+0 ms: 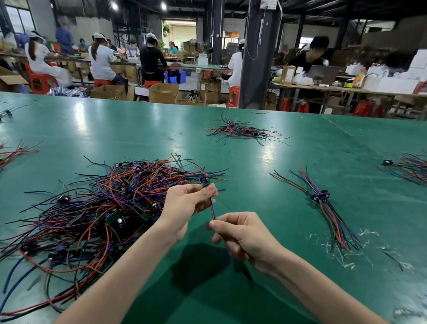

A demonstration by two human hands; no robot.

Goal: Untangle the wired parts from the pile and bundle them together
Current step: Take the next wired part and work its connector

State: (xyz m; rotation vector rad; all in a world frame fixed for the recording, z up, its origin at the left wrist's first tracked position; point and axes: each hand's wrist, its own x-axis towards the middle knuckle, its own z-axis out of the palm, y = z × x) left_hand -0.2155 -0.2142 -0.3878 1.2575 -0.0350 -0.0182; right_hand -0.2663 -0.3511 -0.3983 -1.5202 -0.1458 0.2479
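Both our hands pinch one wired part (212,208): our left hand (184,206) hides most of its dark component, our right hand (244,239) curls over its red-blue leads, beside the tangled pile (88,208).

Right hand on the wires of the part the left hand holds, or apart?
Touching. Head view: right hand pinches the wires hanging from the wired part in the left hand.

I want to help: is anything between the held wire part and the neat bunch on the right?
Nothing visible. The wired part, held by the left hand and right hand, has only bare table before the bundle.
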